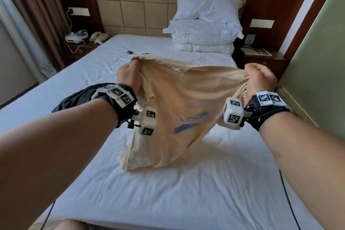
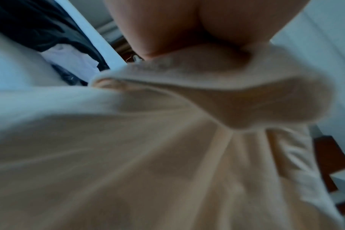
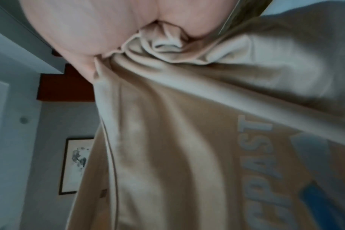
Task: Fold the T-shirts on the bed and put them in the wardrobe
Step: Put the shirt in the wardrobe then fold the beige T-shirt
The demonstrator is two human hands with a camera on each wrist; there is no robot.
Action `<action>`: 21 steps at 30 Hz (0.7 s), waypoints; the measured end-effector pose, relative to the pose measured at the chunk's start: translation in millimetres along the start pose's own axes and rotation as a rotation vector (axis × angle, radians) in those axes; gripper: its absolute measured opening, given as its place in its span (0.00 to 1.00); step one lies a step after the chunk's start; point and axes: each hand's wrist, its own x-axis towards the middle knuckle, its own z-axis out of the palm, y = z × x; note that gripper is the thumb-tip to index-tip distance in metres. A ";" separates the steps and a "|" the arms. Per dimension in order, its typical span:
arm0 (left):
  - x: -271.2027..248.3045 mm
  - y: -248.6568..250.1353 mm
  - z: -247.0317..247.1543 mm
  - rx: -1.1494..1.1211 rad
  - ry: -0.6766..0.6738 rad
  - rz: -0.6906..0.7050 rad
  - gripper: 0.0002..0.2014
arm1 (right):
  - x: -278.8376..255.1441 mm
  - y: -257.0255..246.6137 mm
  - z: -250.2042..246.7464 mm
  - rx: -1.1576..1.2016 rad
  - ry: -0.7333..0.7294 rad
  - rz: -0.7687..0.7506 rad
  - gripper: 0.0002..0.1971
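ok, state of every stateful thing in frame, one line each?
Beige T-shirt with blue print: unfolded, held up, lower end on bed.
Left hand: grips shirt's edge.
Right hand: grips the opposite edge.
Black garment: crumpled on white bed sheet.
White pillows: stacked at headboard.

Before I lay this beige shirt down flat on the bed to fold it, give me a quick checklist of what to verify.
1. Left hand grips the beige T-shirt: ok.
2. Right hand grips its other side: ok.
3. Shirt spread smooth between the hands: not ok, it sags and bunches.
4. Bare sheet on the bed below the shirt: ok.
5. Black garment lies clear, beside the left wrist: ok.
6. Printed side facing down: cannot tell.
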 end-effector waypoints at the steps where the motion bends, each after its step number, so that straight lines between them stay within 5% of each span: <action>1: 5.4 -3.7 1.0 -0.010 0.007 -0.022 0.17 | 1.1 6.6 6.5 0.015 -0.016 0.014 0.02; 11: 66.1 -93.8 1.0 0.010 0.143 -0.215 0.18 | 3.1 101.1 74.5 -0.162 -0.201 0.122 0.03; 15: 91.1 -127.5 9.6 0.089 0.132 -0.291 0.17 | 11.9 137.9 110.9 -0.244 -0.321 0.221 0.11; 21: 144.2 -199.0 27.6 0.074 0.198 -0.416 0.20 | 53.3 192.4 172.7 -0.513 -0.441 0.072 0.16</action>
